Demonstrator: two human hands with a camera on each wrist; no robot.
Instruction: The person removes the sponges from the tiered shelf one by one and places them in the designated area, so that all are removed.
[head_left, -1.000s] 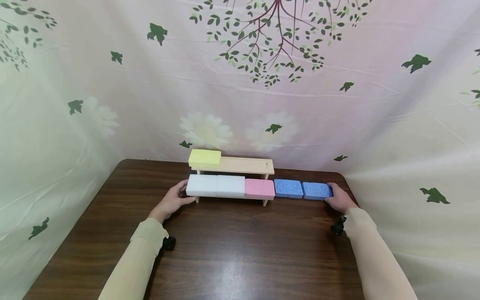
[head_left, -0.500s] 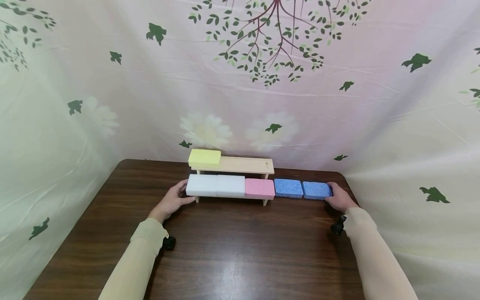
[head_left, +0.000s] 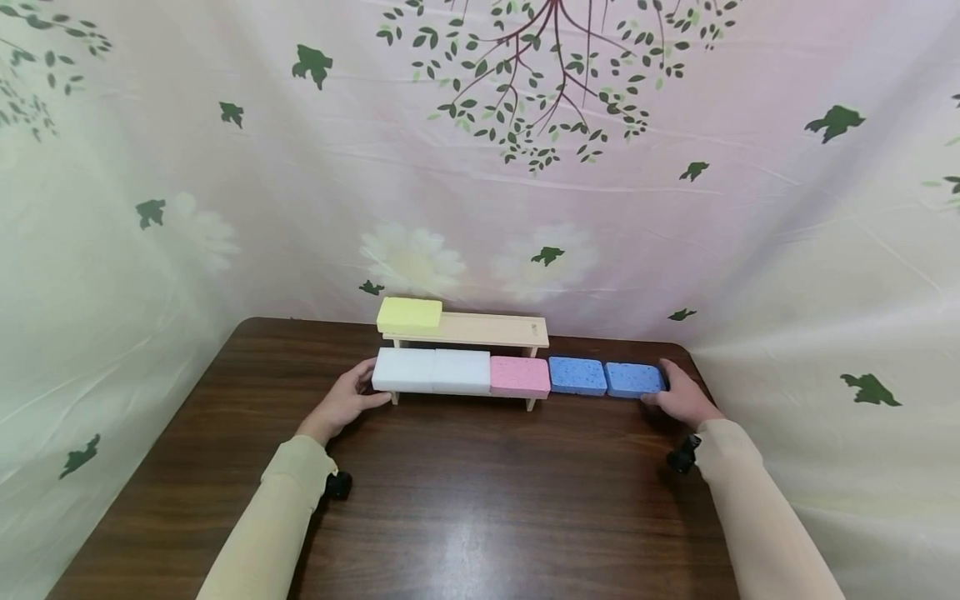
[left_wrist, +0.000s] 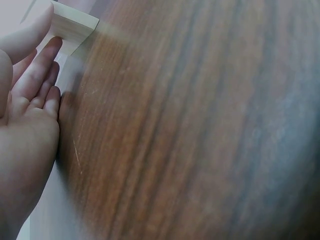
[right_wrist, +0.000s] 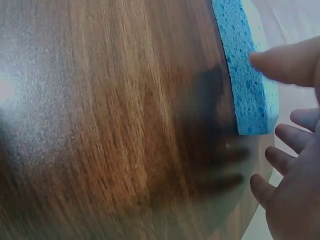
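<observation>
In the head view, two white sponges [head_left: 432, 370] and a pink sponge [head_left: 519, 377] lie in a row on a low wooden stand [head_left: 531, 405]. Two blue sponges follow at the right: an inner blue sponge [head_left: 577, 376] and an outer blue sponge [head_left: 633, 380]. My left hand [head_left: 339, 404] is at the stand's left end; its wrist view shows nearly straight fingers [left_wrist: 35, 80] by the stand's corner [left_wrist: 75, 22]. At the outer blue sponge, my right hand [head_left: 682, 397] has its thumb by the front face and its fingers [right_wrist: 287, 160] spread beyond the end.
Behind the row stands a second wooden stand [head_left: 487, 330], with a yellow sponge [head_left: 409, 316] on its left part. The dark wooden table [head_left: 465, 492] extends towards me. A printed cloth [head_left: 465, 192] hangs around the back and sides.
My right hand has loosened from the outer blue sponge and shifted slightly to the right, its fingers lifting off the end. The left hand and the row of sponges stay put.
</observation>
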